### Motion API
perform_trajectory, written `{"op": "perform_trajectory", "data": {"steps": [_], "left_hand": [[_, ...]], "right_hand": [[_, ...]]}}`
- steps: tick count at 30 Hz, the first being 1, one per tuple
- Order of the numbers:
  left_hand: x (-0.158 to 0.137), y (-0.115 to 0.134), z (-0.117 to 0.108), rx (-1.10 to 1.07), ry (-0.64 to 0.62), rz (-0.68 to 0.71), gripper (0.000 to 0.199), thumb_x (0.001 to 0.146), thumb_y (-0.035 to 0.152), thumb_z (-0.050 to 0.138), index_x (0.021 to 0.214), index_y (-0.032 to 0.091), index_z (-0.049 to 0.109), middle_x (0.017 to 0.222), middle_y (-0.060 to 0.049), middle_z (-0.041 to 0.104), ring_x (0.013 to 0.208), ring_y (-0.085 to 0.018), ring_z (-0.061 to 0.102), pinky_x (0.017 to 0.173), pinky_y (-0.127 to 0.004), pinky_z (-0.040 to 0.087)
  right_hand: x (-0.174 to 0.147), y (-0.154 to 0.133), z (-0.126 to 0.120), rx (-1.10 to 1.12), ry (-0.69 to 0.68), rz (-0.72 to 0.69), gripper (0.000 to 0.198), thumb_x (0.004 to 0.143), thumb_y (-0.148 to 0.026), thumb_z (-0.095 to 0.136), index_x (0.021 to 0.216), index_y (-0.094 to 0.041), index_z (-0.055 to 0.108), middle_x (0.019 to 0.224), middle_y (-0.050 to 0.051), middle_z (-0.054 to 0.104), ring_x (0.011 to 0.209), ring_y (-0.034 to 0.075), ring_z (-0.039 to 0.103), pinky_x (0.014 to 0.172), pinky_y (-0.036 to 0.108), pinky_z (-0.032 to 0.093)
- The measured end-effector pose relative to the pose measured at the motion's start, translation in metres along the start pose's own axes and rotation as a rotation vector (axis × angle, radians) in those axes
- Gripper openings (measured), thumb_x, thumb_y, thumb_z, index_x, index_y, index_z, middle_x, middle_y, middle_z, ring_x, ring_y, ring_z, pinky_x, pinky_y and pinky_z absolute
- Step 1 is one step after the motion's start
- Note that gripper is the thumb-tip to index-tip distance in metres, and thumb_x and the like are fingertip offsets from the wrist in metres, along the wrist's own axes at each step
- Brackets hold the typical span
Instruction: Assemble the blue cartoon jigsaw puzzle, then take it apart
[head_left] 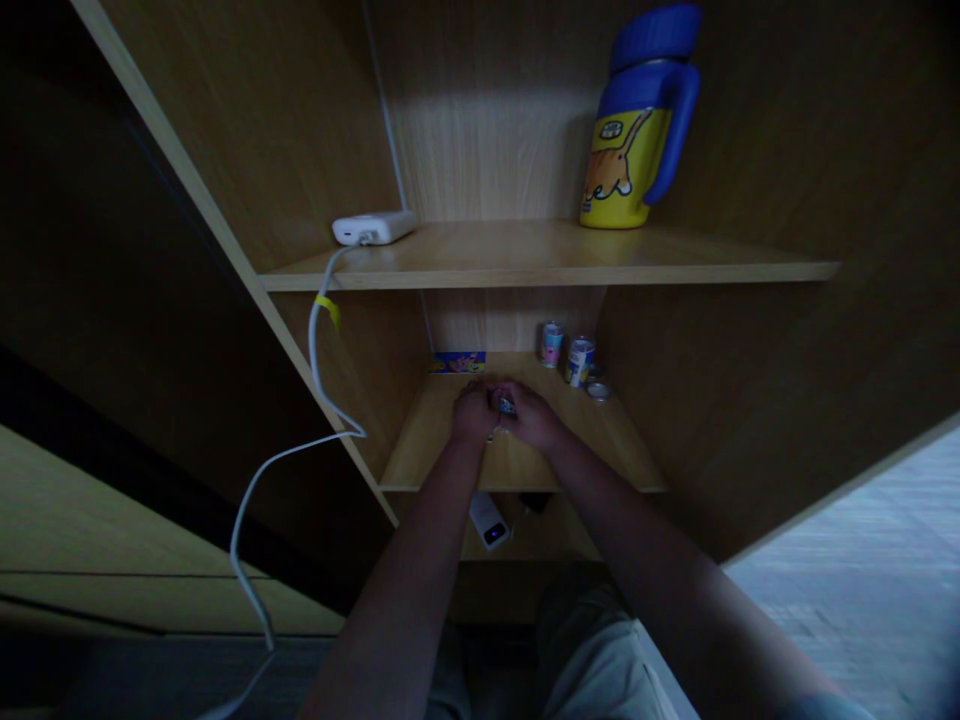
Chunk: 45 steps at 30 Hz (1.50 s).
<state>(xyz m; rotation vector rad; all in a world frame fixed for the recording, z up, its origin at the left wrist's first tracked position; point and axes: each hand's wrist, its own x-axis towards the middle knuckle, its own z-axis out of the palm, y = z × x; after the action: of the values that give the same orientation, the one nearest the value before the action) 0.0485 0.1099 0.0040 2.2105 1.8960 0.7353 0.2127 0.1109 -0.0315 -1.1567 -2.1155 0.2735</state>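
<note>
Object (507, 406), seemingly held, lies between left grip (472, 410) and right grip (534, 414).

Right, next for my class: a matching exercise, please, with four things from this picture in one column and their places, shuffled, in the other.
Things
1. Lidded mug
2. Printed cans
3. Slim box
4. Right hand

Places
A. Beside the left hand
B. Upper shelf, left side, white cable attached
C. Middle shelf, towards the back right
D. Upper shelf, right side

Pairs: 1-D, 2-C, 3-B, 4-A
</note>
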Motion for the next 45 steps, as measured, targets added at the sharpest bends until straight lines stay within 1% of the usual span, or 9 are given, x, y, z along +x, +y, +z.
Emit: {"op": "perform_trajectory", "data": {"steps": [9, 16, 21, 25, 28, 33, 37, 41, 45], "left_hand": [[0.000, 0.002, 0.001, 0.125, -0.006, 0.043, 0.045, 0.114, 0.036, 0.043, 0.126, 0.018, 0.082, 0.129, -0.016, 0.080, 0.121, -0.030, 0.072, 0.109, -0.039, 0.054], [-0.003, 0.003, 0.001, 0.030, 0.006, 0.050, 0.040, 0.115, 0.039, 0.047, 0.133, 0.023, 0.078, 0.130, -0.012, 0.082, 0.118, -0.029, 0.075, 0.105, -0.038, 0.054], [-0.003, 0.000, 0.003, -0.063, 0.023, 0.085, 0.038, 0.115, 0.041, 0.049, 0.132, 0.022, 0.077, 0.126, -0.013, 0.083, 0.114, -0.029, 0.077, 0.103, -0.038, 0.054], [-0.002, -0.004, 0.005, -0.143, 0.036, 0.123, 0.033, 0.114, 0.042, 0.051, 0.120, 0.021, 0.076, 0.116, -0.012, 0.083, 0.108, -0.029, 0.077, 0.097, -0.038, 0.055], [-0.001, -0.008, 0.007, -0.236, 0.038, 0.130, 0.028, 0.112, 0.043, 0.055, 0.104, 0.023, 0.073, 0.102, -0.008, 0.082, 0.097, -0.026, 0.077, 0.090, -0.035, 0.055], [0.000, -0.011, 0.011, -0.349, 0.044, 0.146, 0.029, 0.110, 0.047, 0.060, 0.093, 0.024, 0.067, 0.091, -0.004, 0.079, 0.087, -0.021, 0.075, 0.085, -0.033, 0.055], [0.000, -0.010, 0.010, -0.339, 0.028, 0.172, 0.026, 0.105, 0.049, 0.068, 0.096, 0.024, 0.072, 0.098, -0.004, 0.082, 0.095, -0.022, 0.076, 0.091, -0.034, 0.057], [-0.002, -0.011, 0.008, -0.314, -0.015, 0.222, 0.029, 0.098, 0.053, 0.078, 0.108, 0.026, 0.079, 0.112, -0.005, 0.084, 0.107, -0.025, 0.077, 0.098, -0.035, 0.058], [-0.002, -0.011, 0.008, -0.269, -0.029, 0.228, 0.039, 0.093, 0.055, 0.084, 0.117, 0.025, 0.080, 0.121, -0.007, 0.083, 0.116, -0.027, 0.076, 0.105, -0.038, 0.058]], "right_hand": [[0.003, 0.011, 0.009, 0.211, 0.095, -0.092, 0.057, 0.084, -0.015, 0.074, 0.139, -0.024, 0.063, 0.130, 0.011, 0.070, 0.121, 0.027, 0.067, 0.108, 0.042, 0.054], [0.002, 0.009, 0.006, 0.223, 0.130, -0.113, 0.056, 0.082, -0.011, 0.071, 0.136, -0.026, 0.064, 0.131, 0.010, 0.064, 0.125, 0.025, 0.064, 0.111, 0.040, 0.053], [0.003, 0.005, 0.004, 0.222, 0.129, -0.091, 0.056, 0.080, -0.009, 0.069, 0.134, -0.026, 0.066, 0.130, 0.008, 0.067, 0.124, 0.024, 0.065, 0.112, 0.039, 0.052], [0.003, 0.003, 0.003, 0.235, 0.121, -0.048, 0.057, 0.081, -0.011, 0.068, 0.137, -0.025, 0.065, 0.131, 0.009, 0.072, 0.122, 0.024, 0.068, 0.110, 0.038, 0.053], [0.003, 0.001, 0.001, 0.234, 0.087, 0.001, 0.049, 0.087, -0.014, 0.067, 0.135, -0.025, 0.066, 0.125, 0.008, 0.077, 0.112, 0.022, 0.073, 0.102, 0.034, 0.055], [0.003, 0.000, -0.001, 0.099, 0.079, 0.106, 0.017, 0.091, -0.017, 0.067, 0.107, -0.022, 0.073, 0.103, 0.008, 0.079, 0.094, 0.024, 0.074, 0.089, 0.033, 0.055], [0.004, 0.002, -0.005, 0.083, 0.145, 0.139, 0.015, 0.093, -0.019, 0.062, 0.102, -0.022, 0.075, 0.101, 0.008, 0.079, 0.094, 0.024, 0.072, 0.088, 0.033, 0.054], [0.005, 0.005, -0.009, 0.062, 0.224, 0.244, 0.019, 0.085, -0.016, 0.065, 0.099, -0.021, 0.076, 0.101, 0.009, 0.079, 0.093, 0.023, 0.071, 0.087, 0.032, 0.054], [0.005, 0.006, -0.012, 0.108, 0.320, 0.314, 0.014, 0.094, -0.025, 0.063, 0.098, -0.020, 0.075, 0.101, 0.010, 0.079, 0.093, 0.024, 0.071, 0.088, 0.035, 0.055]]}}
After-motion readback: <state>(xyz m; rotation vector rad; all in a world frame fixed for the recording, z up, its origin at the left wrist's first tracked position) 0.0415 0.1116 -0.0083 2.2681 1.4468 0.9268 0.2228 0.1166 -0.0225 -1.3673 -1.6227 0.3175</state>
